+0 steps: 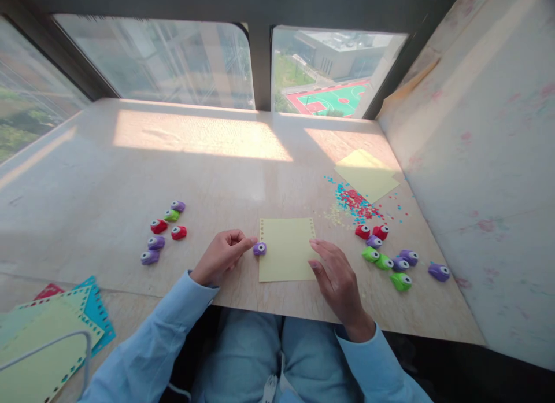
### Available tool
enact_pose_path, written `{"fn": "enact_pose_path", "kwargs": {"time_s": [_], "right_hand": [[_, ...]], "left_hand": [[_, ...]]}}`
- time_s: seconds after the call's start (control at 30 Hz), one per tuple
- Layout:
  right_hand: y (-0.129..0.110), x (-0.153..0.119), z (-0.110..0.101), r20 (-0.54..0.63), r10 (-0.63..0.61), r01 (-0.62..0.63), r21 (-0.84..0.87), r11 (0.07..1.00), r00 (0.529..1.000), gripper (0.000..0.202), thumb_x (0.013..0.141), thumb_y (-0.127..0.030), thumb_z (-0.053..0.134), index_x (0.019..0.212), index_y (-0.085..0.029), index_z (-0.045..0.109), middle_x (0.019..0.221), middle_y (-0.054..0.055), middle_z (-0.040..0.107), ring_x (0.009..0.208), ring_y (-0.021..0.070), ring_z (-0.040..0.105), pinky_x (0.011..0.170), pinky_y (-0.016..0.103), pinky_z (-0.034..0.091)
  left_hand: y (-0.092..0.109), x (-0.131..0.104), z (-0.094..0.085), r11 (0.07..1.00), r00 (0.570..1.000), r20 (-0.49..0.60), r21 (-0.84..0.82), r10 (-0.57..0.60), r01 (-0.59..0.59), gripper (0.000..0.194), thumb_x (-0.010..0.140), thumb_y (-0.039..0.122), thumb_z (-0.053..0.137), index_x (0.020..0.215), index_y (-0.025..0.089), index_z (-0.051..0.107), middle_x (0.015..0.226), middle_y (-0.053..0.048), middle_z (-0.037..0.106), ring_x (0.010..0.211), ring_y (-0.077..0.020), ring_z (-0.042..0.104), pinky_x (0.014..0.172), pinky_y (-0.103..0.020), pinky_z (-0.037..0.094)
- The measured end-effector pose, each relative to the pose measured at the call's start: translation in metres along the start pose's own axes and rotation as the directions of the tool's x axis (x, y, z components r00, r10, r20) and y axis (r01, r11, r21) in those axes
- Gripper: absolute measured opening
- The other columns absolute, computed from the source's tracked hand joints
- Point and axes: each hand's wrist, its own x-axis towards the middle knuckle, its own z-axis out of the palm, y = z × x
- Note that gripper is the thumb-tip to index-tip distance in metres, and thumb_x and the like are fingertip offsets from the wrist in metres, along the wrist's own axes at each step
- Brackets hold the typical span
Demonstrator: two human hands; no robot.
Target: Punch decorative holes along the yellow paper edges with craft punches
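A pale yellow sheet of paper (286, 258) lies flat in front of me, with small punched holes along its upper left and upper right edges. A purple craft punch (259, 249) sits on the sheet's left edge. Thumb and forefinger of my left hand (223, 254) are pinched together at the punch's left side, the other fingers curled. On the opposite edge rests my right hand (340, 278), its fingertips touching the paper and its thumb held apart from the forefinger.
Several red, green and purple punches stand at left (156, 243) and right (384, 262). Paper confetti (355, 203) is scattered beside another yellow sheet (366, 174). Punched coloured sheets (47, 339) and a white cable (89, 348) lie lower left. Windows and a wall border the surface.
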Motion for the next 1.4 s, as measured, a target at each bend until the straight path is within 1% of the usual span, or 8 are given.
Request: {"fn": "enact_pose_path", "kwargs": {"time_s": [0.23,0.43,0.6,0.77,0.87,1.27,1.33,1.4], "right_hand": [[0.002,-0.001,0.001,-0.006,0.038,-0.038,0.042,0.998,0.999,0.030,0.096,-0.020,0.054,0.126,-0.022,0.059,0.117,0.011,0.069,0.114,0.0239,0.062,0.098,0.046,0.051],[0.003,-0.002,0.000,-0.026,0.107,-0.105,0.082,0.991,0.994,0.026,0.097,-0.028,0.051,0.119,-0.021,0.064,0.111,0.011,0.071,0.107,0.0235,0.064,0.095,0.044,0.053],[0.002,-0.002,-0.001,-0.028,0.139,-0.135,0.115,0.984,0.990,0.025,0.098,-0.031,0.050,0.115,-0.021,0.065,0.107,0.010,0.071,0.104,0.0235,0.065,0.093,0.043,0.053],[0.003,-0.003,-0.002,-0.027,0.164,-0.157,0.162,0.974,0.986,0.022,0.098,-0.030,0.050,0.109,-0.021,0.067,0.103,0.009,0.072,0.100,0.0222,0.066,0.090,0.040,0.054],[0.002,-0.003,-0.001,-0.027,0.181,-0.173,0.178,0.969,0.983,0.021,0.098,-0.030,0.050,0.107,-0.021,0.067,0.101,0.008,0.072,0.098,0.0218,0.066,0.088,0.038,0.054],[0.000,-0.001,-0.004,-0.033,0.210,-0.199,0.199,0.960,0.977,0.024,0.098,-0.033,0.049,0.101,-0.021,0.069,0.097,0.008,0.073,0.093,0.0218,0.068,0.085,0.038,0.055],[0.000,-0.001,-0.004,-0.031,0.211,-0.201,0.198,0.959,0.977,0.024,0.098,-0.033,0.049,0.101,-0.021,0.069,0.096,0.008,0.073,0.093,0.0217,0.068,0.084,0.038,0.056],[0.000,-0.001,-0.004,-0.028,0.215,-0.205,0.199,0.958,0.976,0.024,0.098,-0.033,0.049,0.101,-0.021,0.069,0.096,0.008,0.073,0.092,0.0218,0.068,0.084,0.038,0.056]], "left_hand": [[0.012,0.004,-0.001,0.993,0.986,0.148,0.102,-0.073,0.058,0.052,0.068,0.064,0.066,0.058,0.020,0.042,0.042,0.008,0.041,0.032,-0.0035,0.029,0.033,-0.017,0.017],[0.017,0.004,0.001,0.985,0.982,0.153,0.150,-0.111,0.088,0.052,0.067,0.066,0.065,0.057,0.020,0.043,0.045,0.008,0.039,0.031,-0.0042,0.031,0.032,-0.019,0.017],[0.017,0.004,0.001,0.979,0.980,0.178,0.197,-0.091,0.055,0.053,0.065,0.064,0.069,0.056,0.020,0.041,0.044,0.008,0.039,0.032,-0.0044,0.031,0.033,-0.020,0.018],[0.018,0.003,0.002,0.973,0.981,0.163,0.218,-0.107,0.070,0.052,0.068,0.068,0.063,0.057,0.021,0.043,0.043,0.009,0.036,0.032,-0.0060,0.033,0.032,-0.021,0.019],[0.017,0.004,0.003,0.972,0.983,0.155,0.225,-0.101,0.065,0.052,0.066,0.066,0.067,0.056,0.021,0.042,0.043,0.009,0.037,0.031,-0.0057,0.033,0.032,-0.020,0.019],[0.014,0.018,-0.002,0.990,0.958,0.263,0.118,-0.112,0.083,0.053,0.056,0.059,0.078,0.061,0.022,0.040,0.044,0.010,0.037,0.031,-0.0050,0.032,0.032,-0.019,0.018],[0.018,0.022,-0.002,0.982,0.954,0.267,0.166,-0.134,0.092,0.051,0.057,0.055,0.079,0.063,0.022,0.041,0.044,0.010,0.037,0.032,-0.0048,0.030,0.033,-0.019,0.017],[0.023,0.029,0.000,0.952,0.950,0.256,0.290,-0.177,0.099,0.046,0.059,0.049,0.079,0.064,0.022,0.041,0.043,0.010,0.036,0.032,-0.0056,0.029,0.034,-0.019,0.018]]}}
